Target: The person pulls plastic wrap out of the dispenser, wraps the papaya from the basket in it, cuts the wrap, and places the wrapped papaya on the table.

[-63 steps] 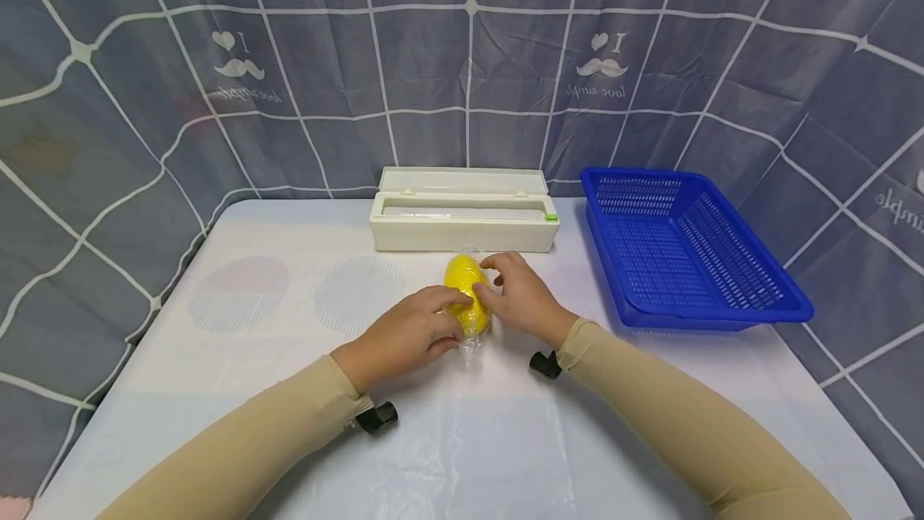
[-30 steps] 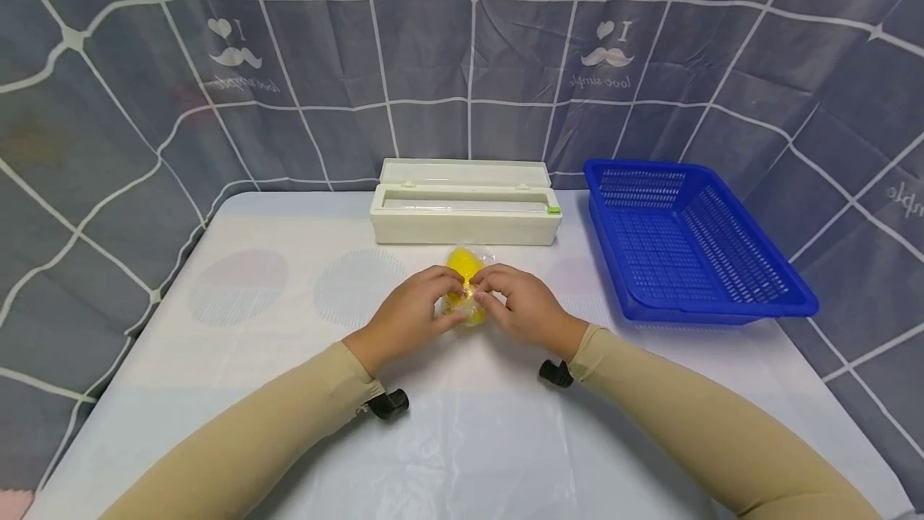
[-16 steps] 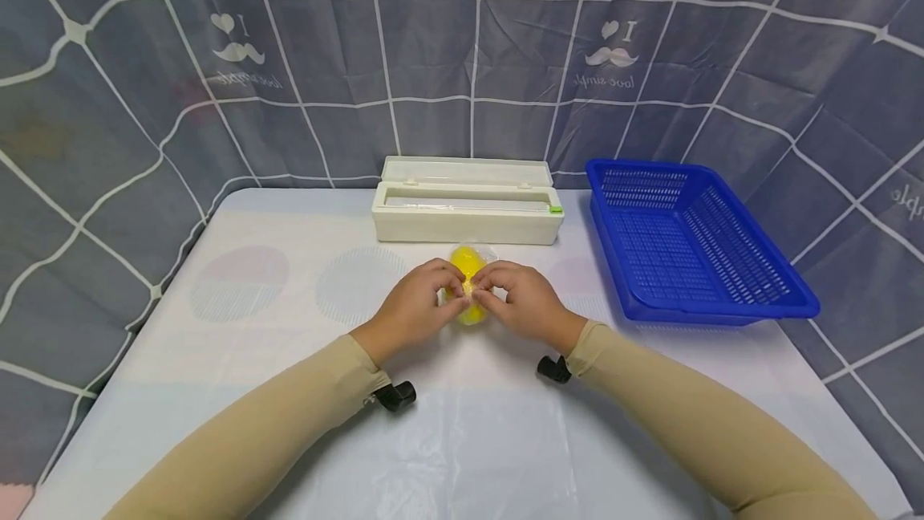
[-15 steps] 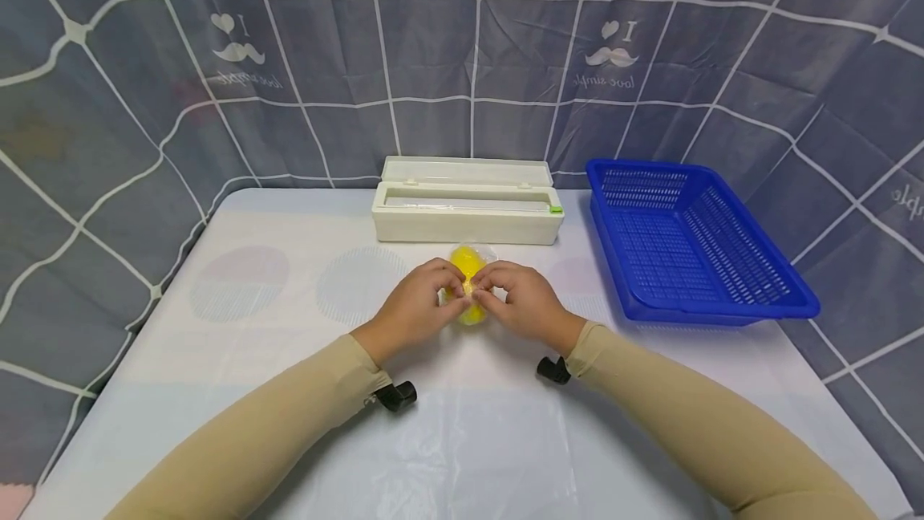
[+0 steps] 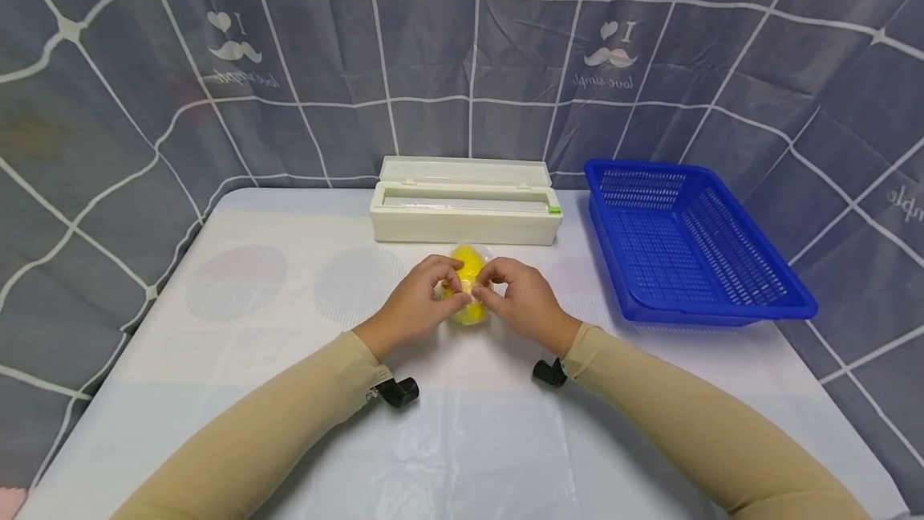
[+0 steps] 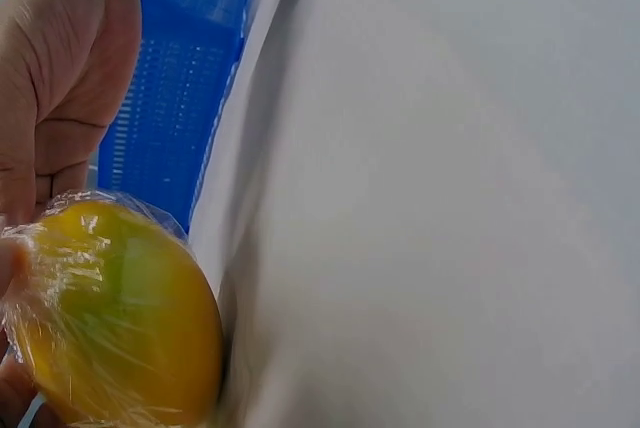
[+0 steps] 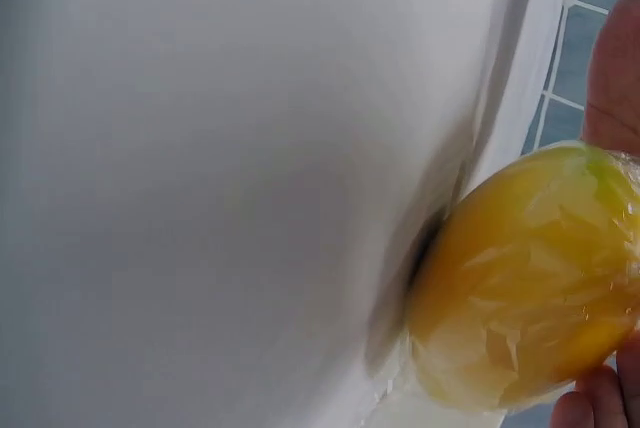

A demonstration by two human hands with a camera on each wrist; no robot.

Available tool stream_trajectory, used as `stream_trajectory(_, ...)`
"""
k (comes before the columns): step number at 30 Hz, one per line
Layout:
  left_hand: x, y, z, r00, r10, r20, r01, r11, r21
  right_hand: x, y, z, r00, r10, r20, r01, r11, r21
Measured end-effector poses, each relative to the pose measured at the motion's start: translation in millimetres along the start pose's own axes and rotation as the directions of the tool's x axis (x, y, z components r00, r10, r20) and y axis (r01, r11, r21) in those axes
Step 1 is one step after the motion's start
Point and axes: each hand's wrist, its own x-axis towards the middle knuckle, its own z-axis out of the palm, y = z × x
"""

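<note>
A smooth yellow, mango-like fruit point(image 5: 469, 257) lies on the table in front of a white box, wrapped in clear cling film point(image 6: 85, 258). Green patches show on the fruit in the left wrist view. My left hand point(image 5: 411, 299) is at its left side, thumb and forefinger pinching the film over the top. From the other side my right hand point(image 5: 527, 299) pinches the film too, its fingertips close to the left ones. Part of the fruit's middle is hidden by the fingers. In the right wrist view the film looks creased around the fruit point(image 7: 520, 278).
Behind the fruit stands the white cling film dispenser box point(image 5: 465, 227), lid raised, with a small green slider point(image 5: 554, 210) at its right end. A blue plastic basket point(image 5: 628, 307) sits at the right. A grey checked curtain point(image 5: 426, 46) encloses the white-covered table point(image 5: 245, 367).
Both hands have come together over the fruit, and the film tail that stuck out at its near end is no longer visible there. During the last half second the fingers have shifted only slightly.
</note>
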Motion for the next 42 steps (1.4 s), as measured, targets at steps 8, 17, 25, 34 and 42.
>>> stream_trajectory(8, -0.5, -0.4, 1.3, 1.000, 0.004, -0.018, -0.004, 0.999, -0.037, 1.8, 2.1, 3.8, 1.000, -0.027, -0.004, 0.027, 1.000, -0.012)
stream_trajectory(17, -0.2, -5.6, -3.1, 1.000, -0.027, -0.008, 0.027, 0.999, -0.020, 3.6, -0.5, 3.2, 1.000, 0.025, 0.014, -0.024, 0.998, -0.056)
stream_trajectory(25, 5.3, -9.2, -9.4, 0.995, -0.062, 0.073, 0.068, 0.994, -0.083, 13.1, 0.4, -2.5, 0.950, 0.240, 0.201, -0.260, 0.962, 0.081)
stream_trajectory(34, 15.4, -21.8, -16.7, 0.953, -0.186, 0.239, 0.222, 0.966, -0.132, 23.0, 5.5, -7.7, 0.885, 0.352, 0.306, -0.410, 0.899, 0.152)
stream_trajectory(42, 17.2, -20.0, -7.7, 0.947, -0.259, 0.189, 0.300, 0.925, -0.235, 26.9, 6.0, -5.2, 0.841, 0.444, 0.308, -0.515, 0.831, 0.210)
